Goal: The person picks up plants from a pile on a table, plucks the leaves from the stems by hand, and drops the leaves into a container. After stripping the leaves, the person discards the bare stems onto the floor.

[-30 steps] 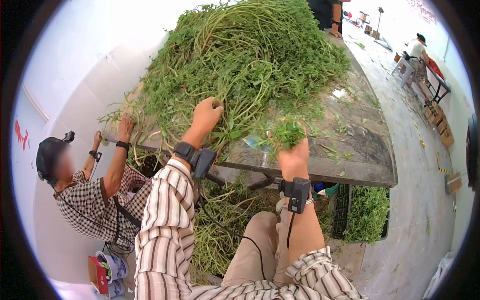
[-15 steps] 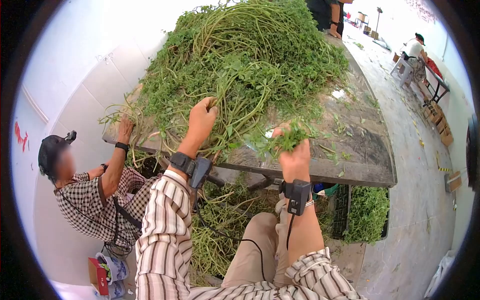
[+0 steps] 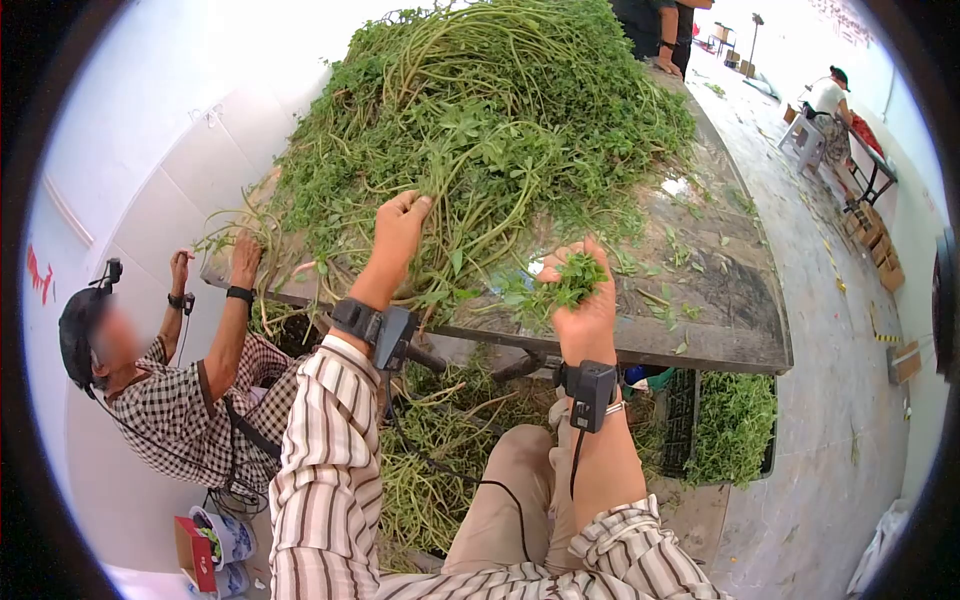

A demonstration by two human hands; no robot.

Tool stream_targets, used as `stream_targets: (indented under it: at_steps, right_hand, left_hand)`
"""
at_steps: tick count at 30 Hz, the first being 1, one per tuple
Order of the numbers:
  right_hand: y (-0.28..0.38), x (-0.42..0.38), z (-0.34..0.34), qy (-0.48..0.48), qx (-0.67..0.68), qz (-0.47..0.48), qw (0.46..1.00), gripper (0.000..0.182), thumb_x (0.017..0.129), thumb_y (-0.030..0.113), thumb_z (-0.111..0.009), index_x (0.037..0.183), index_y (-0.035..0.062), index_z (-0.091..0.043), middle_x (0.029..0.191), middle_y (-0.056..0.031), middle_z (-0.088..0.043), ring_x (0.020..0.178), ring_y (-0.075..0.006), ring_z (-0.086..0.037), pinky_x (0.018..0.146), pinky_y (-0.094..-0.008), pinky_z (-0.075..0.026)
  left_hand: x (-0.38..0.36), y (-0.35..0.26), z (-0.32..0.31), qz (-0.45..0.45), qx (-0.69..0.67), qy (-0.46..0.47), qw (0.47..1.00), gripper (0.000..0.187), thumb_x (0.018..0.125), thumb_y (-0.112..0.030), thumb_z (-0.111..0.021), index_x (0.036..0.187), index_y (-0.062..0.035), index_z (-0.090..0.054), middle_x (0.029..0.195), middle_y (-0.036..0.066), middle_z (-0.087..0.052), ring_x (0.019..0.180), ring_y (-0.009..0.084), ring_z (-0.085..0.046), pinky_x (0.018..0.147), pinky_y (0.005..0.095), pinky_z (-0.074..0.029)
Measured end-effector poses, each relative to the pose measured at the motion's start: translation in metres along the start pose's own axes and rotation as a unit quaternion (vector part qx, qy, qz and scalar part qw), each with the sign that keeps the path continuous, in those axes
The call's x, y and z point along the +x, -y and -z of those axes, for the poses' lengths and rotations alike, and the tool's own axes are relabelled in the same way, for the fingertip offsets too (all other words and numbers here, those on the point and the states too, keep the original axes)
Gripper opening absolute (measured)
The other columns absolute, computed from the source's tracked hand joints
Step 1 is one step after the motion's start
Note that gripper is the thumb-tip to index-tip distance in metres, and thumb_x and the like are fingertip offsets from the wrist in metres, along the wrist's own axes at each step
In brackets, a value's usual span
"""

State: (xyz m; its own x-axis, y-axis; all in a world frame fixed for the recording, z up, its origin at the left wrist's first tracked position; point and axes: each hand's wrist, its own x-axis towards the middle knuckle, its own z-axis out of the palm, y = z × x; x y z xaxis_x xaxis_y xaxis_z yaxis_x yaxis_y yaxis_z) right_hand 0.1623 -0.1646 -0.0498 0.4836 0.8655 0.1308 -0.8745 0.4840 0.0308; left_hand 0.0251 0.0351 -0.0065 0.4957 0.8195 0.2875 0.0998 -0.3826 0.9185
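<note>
A large heap of long-stemmed leafy greens (image 3: 480,110) covers much of the tabletop in front of me. At its near edge my left hand (image 3: 397,238) is closed in a pinch on a green stem, with leafy stalks hanging beside it. To the right, my right hand (image 3: 586,318) is wrapped round a small bunch of leafy green tips (image 3: 568,282), just above the table's front edge. Leaves stick out between its fingers and thumb. Both wrists carry black strapped devices with cables.
The dark table (image 3: 720,335) has loose leaves on its right part. Beneath it lie stems (image 3: 430,500) and a black crate of greens (image 3: 735,430). A co-worker (image 3: 185,400) sits at the left, one hand at the stems. Other people are farther back; boxes (image 3: 872,240) line the right wall.
My right hand has turned slightly, still round the bunch. My left hand has shifted a little leftward. The co-worker's other hand has risen beside the table.
</note>
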Motion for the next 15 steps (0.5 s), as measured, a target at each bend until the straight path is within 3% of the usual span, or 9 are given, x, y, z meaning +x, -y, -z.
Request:
stream_targets:
  at_steps: [2, 5, 7, 9, 15]
  right_hand:
    - [-0.001, -0.001, 0.0, -0.005, 0.005, -0.001, 1.0, 0.015, 0.09, 0.02, -0.057, 0.082, 0.01, -0.049, 0.073, -0.0008, -0.042, 0.066, -0.0133, -0.04, 0.058, -0.0303, -0.042]
    - [-0.003, -0.002, 0.0, 0.023, -0.028, 0.014, 0.999, 0.014, 0.09, 0.021, -0.056, 0.083, 0.01, -0.05, 0.075, -0.0005, -0.044, 0.068, -0.0139, -0.043, 0.058, -0.0311, -0.042]
    - [-0.007, -0.004, -0.006, -0.03, -0.109, 0.044, 0.993, 0.013, 0.09, 0.021, -0.056, 0.085, 0.01, -0.052, 0.077, 0.0005, -0.047, 0.07, -0.0139, -0.048, 0.058, -0.0319, -0.042]
    - [-0.008, -0.004, -0.009, -0.046, -0.145, 0.032, 0.988, 0.012, 0.09, 0.021, -0.056, 0.086, 0.0102, -0.053, 0.078, 0.0009, -0.048, 0.069, -0.0137, -0.05, 0.057, -0.0319, -0.043]
    - [-0.011, -0.008, -0.019, -0.126, -0.229, 0.02, 0.965, 0.017, 0.089, 0.022, -0.057, 0.101, 0.0091, -0.057, 0.084, 0.0013, -0.051, 0.072, -0.0148, -0.053, 0.058, -0.0326, -0.045]
  left_hand:
    - [-0.003, -0.005, -0.001, -0.002, -0.043, -0.014, 0.999, 0.021, 0.088, -0.019, -0.055, 0.09, 0.0, -0.062, 0.071, -0.003, -0.052, 0.066, 0.0086, -0.043, 0.065, 0.0256, -0.036]
    - [-0.003, -0.012, 0.0, -0.059, 0.002, -0.04, 0.997, 0.019, 0.088, -0.018, -0.055, 0.087, 0.0, -0.061, 0.072, -0.002, -0.052, 0.068, 0.0086, -0.044, 0.066, 0.025, -0.037]
    - [-0.009, -0.017, 0.004, -0.062, 0.088, 0.01, 0.994, 0.018, 0.086, -0.015, -0.057, 0.095, -0.001, -0.063, 0.076, 0.002, -0.057, 0.07, 0.0076, -0.046, 0.064, 0.0243, -0.038]
    - [-0.017, -0.018, -0.001, -0.066, 0.072, 0.022, 0.995, 0.019, 0.086, -0.014, -0.057, 0.098, 0.0008, -0.062, 0.08, 0.004, -0.059, 0.074, 0.0104, -0.049, 0.068, 0.0265, -0.041]
    - [-0.041, -0.027, -0.005, -0.223, 0.148, 0.048, 0.962, 0.015, 0.086, -0.004, -0.057, 0.099, 0.0025, -0.059, 0.087, 0.01, -0.057, 0.08, 0.021, -0.055, 0.073, 0.0293, -0.044]
